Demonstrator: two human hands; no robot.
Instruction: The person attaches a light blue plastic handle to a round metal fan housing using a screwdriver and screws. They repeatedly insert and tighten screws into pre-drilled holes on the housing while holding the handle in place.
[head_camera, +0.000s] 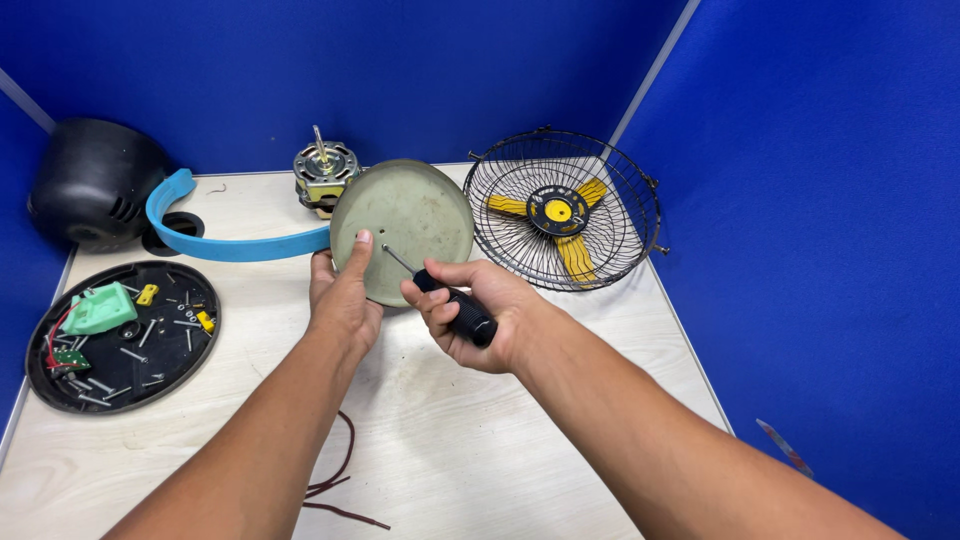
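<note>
We see a round, dull-green metal disc (410, 225) held up on edge above the pale wooden tabletop (450, 440), its flat face turned toward us. The left hand (343, 300) grips it at the lower left rim — thumb pressed on the face, fingers wrapped behind. The right hand (470, 320) sits just beside it to the right, closed around the black ribbed handle of a screwdriver (445, 296), whose thin metal shaft slants up and left so that its tip meets the disc face near the centre, close to a small hole. The two hands are near each other but not touching, with the disc above and between them.

Behind the disc stands a small electric motor with copper windings (323, 172), and a curved light-blue plastic strip (215, 240) runs leftward from the disc's edge. To the right lies a black wire fan guard with yellow blades (565, 210). At far left, a black round tray (125, 335) holds loose screws and a pale-green plastic part — beyond it, a black domed housing (95, 180). Dark red wires (335, 480) trail on the table under the left forearm.
</note>
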